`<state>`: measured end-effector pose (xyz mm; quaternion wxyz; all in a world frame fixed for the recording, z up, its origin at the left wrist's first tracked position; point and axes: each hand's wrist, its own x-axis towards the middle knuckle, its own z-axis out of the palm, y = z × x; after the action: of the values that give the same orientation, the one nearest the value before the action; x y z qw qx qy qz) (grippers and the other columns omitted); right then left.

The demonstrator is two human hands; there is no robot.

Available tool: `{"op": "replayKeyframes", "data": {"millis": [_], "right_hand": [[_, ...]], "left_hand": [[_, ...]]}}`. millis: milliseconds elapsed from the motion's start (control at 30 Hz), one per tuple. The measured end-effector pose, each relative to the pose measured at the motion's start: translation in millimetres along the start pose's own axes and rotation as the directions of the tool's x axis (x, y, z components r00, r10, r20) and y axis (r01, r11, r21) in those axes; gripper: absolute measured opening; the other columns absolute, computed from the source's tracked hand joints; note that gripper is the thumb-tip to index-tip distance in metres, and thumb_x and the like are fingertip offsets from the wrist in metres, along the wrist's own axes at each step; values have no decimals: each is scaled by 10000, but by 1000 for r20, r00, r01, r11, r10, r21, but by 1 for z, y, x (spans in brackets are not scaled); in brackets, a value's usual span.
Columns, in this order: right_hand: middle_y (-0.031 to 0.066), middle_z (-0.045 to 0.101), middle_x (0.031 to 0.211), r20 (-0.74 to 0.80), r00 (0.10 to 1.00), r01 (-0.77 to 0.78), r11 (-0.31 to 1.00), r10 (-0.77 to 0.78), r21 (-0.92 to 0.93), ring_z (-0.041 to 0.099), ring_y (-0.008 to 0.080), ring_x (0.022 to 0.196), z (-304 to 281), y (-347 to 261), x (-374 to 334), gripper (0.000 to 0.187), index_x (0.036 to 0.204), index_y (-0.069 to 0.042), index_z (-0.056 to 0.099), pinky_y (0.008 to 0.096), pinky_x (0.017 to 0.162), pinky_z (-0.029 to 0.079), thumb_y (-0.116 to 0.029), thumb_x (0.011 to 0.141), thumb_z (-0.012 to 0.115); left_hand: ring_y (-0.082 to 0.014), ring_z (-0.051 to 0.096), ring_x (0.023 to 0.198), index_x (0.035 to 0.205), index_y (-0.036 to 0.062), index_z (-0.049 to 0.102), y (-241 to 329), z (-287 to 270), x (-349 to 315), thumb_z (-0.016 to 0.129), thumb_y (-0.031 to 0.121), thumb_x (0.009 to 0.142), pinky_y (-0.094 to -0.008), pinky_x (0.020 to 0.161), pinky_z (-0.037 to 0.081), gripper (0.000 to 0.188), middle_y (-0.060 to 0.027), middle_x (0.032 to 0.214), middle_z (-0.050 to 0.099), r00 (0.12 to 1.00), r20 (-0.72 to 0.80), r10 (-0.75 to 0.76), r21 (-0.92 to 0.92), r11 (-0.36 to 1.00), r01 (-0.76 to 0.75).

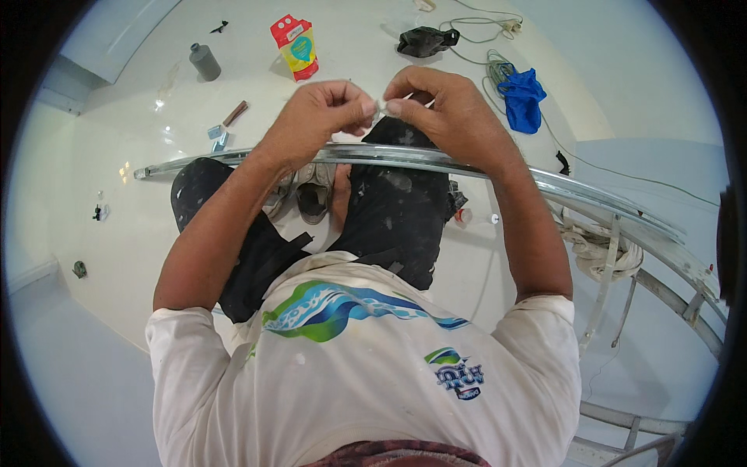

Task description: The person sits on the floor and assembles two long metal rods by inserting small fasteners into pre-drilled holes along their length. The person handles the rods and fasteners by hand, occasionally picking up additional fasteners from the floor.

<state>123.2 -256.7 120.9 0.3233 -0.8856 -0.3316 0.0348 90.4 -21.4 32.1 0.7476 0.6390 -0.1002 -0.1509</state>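
Above the knees of paint-spotted black trousers (393, 198), the left hand (333, 113) and right hand (440, 107) nearly meet, thumbs and forefingers seeming to pinch a small whitish piece (381, 107) between them, its material unclear. With so little to grip, it could slip, dropping past the long, shiny metal channels (408, 158) beneath the wrists onto the smooth, glossy floor (140, 253). Beyond are a grey cylindrical bottle (205, 64), a red-and-yellow pouch (296, 48) and a crumpled blue bag (523, 101).

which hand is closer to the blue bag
Your right. The right hand is to the left of the blue bag; the left hand is farther left, on the right hand's other side.
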Motion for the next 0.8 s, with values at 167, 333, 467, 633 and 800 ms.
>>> {"op": "replayKeyframes", "data": {"millis": [167, 333, 467, 633, 800], "right_hand": [[11, 745, 975, 12, 999, -46, 966, 44, 256, 690, 70, 891, -7, -10, 5, 111, 1113, -23, 748, 268, 789, 574, -92, 1032, 780], [51, 762, 953, -259, 957, 170, 975, -130, 140, 710, 105, 857, -2, -12, 3, 100, 1145, -31, 744, 291, 785, 577, -65, 1053, 727], [91, 762, 930, -276, 950, 163, 985, -143, 50, 722, 179, 797, -13, -9, 2, 130, 1134, -40, 734, 348, 770, 568, -124, 1113, 637], [142, 748, 906, -206, 964, 166, 986, -169, -33, 701, 293, 756, -2, -5, 3, 258, 1078, -55, 740, 414, 744, 547, -253, 1149, 592], [168, 706, 803, -73, 996, 43, 993, -51, -113, 680, 324, 695, -11, -11, 1, 324, 979, -37, 735, 453, 691, 525, -307, 1130, 639]], "left_hand": [[-162, 754, 965, 1237, 4, 742, 6, 18, 3, 713, 230, 1113, -322, 917, 633, 260, -92, 1028, 785, 997, -71, -11, -511, 859, -27], [-185, 762, 994, 1303, -5, 733, 24, 24, -14, 712, 163, 1104, -350, 872, 645, 261, -127, 1102, 789, 986, -143, -86, -573, 820, -12], [-221, 739, 922, 1222, 71, 799, 6, 6, -34, 762, 95, 1022, -385, 805, 619, 205, -86, 1056, 767, 898, 75, 433, 571, 720, -395], [-264, 691, 920, 1143, 131, 823, 18, 2, -26, 806, 92, 868, -399, 807, 594, 278, -67, 911, 649, 740, 535, 408, 757, 157, -634], [-268, 678, 1061, 1059, 107, 766, 25, 3, -21, 778, 89, 859, -406, 885, 606, 201, -69, 982, 644, 672, 645, 362, 718, 12, -696]]}}
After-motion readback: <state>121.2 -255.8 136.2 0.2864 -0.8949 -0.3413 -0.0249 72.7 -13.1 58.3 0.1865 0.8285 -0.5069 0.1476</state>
